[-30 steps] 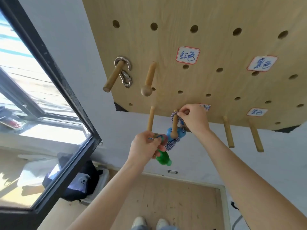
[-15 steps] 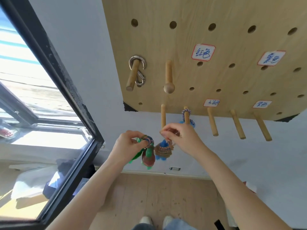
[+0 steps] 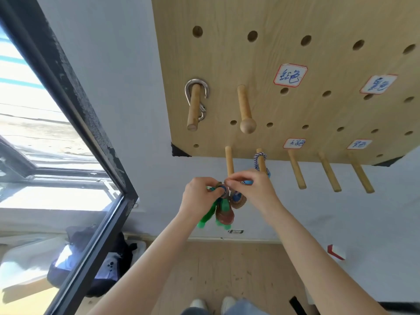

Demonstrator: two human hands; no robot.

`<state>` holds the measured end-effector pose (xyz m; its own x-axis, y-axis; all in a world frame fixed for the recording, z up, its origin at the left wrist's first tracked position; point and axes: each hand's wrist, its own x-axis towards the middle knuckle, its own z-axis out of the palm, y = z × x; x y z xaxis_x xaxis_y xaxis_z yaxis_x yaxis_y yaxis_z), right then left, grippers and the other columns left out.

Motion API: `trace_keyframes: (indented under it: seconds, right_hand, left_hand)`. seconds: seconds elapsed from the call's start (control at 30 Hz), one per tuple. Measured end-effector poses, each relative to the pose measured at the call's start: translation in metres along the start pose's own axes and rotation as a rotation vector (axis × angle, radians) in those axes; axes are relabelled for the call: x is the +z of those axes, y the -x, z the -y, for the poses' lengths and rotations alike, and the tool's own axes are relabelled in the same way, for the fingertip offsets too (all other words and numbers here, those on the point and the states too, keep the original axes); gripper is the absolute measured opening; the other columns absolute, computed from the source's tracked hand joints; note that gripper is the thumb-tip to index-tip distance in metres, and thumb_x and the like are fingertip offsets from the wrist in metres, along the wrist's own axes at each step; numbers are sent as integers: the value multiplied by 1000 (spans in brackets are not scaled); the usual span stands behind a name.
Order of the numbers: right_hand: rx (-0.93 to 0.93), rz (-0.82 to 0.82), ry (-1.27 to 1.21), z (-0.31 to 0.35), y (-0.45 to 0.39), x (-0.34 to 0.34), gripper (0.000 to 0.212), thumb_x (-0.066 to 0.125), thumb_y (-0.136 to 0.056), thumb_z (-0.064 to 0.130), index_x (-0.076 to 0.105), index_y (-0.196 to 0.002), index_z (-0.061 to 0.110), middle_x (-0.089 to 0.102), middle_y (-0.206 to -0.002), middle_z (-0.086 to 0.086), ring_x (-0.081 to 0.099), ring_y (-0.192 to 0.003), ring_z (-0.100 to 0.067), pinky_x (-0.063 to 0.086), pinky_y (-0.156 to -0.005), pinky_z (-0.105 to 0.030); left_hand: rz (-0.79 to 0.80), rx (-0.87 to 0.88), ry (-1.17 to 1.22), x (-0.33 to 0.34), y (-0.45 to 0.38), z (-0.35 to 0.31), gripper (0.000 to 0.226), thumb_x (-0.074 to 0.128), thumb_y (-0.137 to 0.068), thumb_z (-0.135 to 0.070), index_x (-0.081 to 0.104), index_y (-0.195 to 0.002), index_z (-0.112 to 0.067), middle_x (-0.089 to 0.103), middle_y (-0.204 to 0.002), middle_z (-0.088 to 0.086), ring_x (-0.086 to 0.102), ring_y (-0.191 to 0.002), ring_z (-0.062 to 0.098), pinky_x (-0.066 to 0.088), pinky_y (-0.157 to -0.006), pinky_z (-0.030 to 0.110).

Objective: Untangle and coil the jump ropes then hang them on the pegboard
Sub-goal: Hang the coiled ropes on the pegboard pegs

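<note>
**Coiled ropes at pegboard, lower row: one loop hung, one bundle in hand**

Pegboard [image 3: 318,23]: pale wood, rows of holes, handwritten labels, mounted on white wall beside a dark-framed window [image 3: 75,105]. Viewed steeply from beneath.

Blue-and-white rope [image 3: 259,158]: looped over second peg of lower row [image 3: 261,160], close to the board. Blue handle [image 3: 248,182] showing just below, partly hidden behind right hand. Judged already hung; seated well back on the peg, so unlikely to slide off.

Coiled bundle with green handles [image 3: 221,208]: brownish coils gathered tight, green handles dangling downward. Held just under the tip of the first lower peg [image 3: 229,161], which carries nothing. Not yet on any peg. Likely destined for that bare peg, though not certain.

Left hand [image 3: 200,196]: fingers curled round the top of the bundle, bearing its weight so the coils stay together.

Right hand [image 3: 252,189]: thumb and forefinger closed in a narrow pinch on a small ring of rope at the bundle's top, apparently to hold a loop wide enough for a peg. Exact strand pinched too small to tell.

Other fittings: metal carabiner [image 3: 197,92] on an upper peg; knob-ended peg [image 3: 246,110] beside it; three bare pegs to the right along the lower row.

Below: wooden floor, dark bag [image 3: 91,269] behind the glass.

Risk, as judgement: coils loosening if the left-hand hold slackens before the loop is seated.
</note>
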<state>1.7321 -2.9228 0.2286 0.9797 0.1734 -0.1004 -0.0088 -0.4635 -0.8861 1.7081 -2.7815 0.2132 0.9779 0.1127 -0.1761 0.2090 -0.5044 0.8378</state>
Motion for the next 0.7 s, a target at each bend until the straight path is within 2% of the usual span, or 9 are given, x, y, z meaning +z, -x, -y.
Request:
trace_keyframes:
  seconds: [0.07, 0.13, 0.2, 0.3, 0.37, 0.47, 0.6, 0.63, 0.7]
  right_hand:
    - [68, 60, 1, 7, -7, -3, 3, 73, -78, 15, 72, -79, 17, 67, -79, 5, 61, -83, -10, 46, -82, -18]
    - [11, 40, 177, 13, -19, -5, 4, 73, -77, 17, 72, -74, 19, 59, -66, 12, 53, -68, -1, 38, -68, -3]
    - [-30, -4, 260, 20, -34, -6, 1, 72, -77, 16, 74, -77, 15, 54, -62, 14, 49, -61, -1, 36, -59, -5]
    - [3, -31, 121, 25, -55, -6, 3, 69, -79, 6, 71, -80, 9, 61, -60, 7, 57, -51, -4, 48, -52, -16]
    - [-1, -129, 33, 26, -66, -6, 6, 68, -79, 1, 67, -76, 6, 63, -60, 2, 59, -44, -2, 47, -45, -13]
    - [-12, -217, -22, 25, -74, -6, 10, 69, -78, -1, 65, -72, 6, 67, -68, -7, 64, -52, -4, 53, -53, -15]
    - [-57, -254, 103, 14, -57, -10, 13, 70, -78, 6, 62, -85, 13, 62, -76, 6, 61, -67, 0, 47, -65, -6]
    - [-74, -271, 102, 11, -47, -14, 11, 67, -80, 5, 62, -86, 13, 62, -77, 5, 63, -69, -4, 48, -68, -9]
    - [-92, -226, 9, 9, -22, -22, 14, 60, -83, 0, 64, -79, 13, 66, -73, -2, 67, -68, -15, 53, -68, -25]
  left_hand:
    - [-13, -6, 2, -6, -6, 2, 7, 65, -84, -20, 67, -76, -21, 59, -71, -13, 56, -67, 3, 39, -55, 17]
    - [-28, -22, -10, -14, -9, 4, 4, 65, -83, -19, 67, -80, -18, 60, -76, -7, 57, -72, 10, 40, -58, 20]
    - [-22, -33, -50, -20, -11, 8, 4, 65, -82, -18, 66, -79, -21, 59, -76, -6, 56, -73, 11, 38, -55, 18]
    - [-30, -28, -99, -26, -9, 11, 4, 65, -81, -18, 69, -82, -19, 58, -75, -5, 55, -73, 12, 35, -55, 18]
    - [-52, 3, -105, -30, -8, 13, 7, 66, -81, -18, 72, -83, -16, 57, -80, -5, 55, -77, 13, 37, -59, 19]
    - [-21, 8, -83, -38, -5, 13, 7, 68, -80, -20, 73, -82, -16, 63, -85, -2, 59, -83, 15, 40, -64, 21]
    - [83, 30, -28, -43, 3, 7, 7, 69, -79, -19, 72, -73, -21, 71, -75, 1, 64, -75, 14, 44, -63, 17]
    - [92, 37, -19, -43, 5, 5, 11, 69, -78, -20, 71, -68, -25, 70, -71, -3, 62, -69, 9, 44, -61, 15]
    - [101, 48, -5, -42, 10, -1, 19, 71, -76, -22, 68, -60, -31, 67, -64, -10, 59, -60, -2, 42, -56, 8]
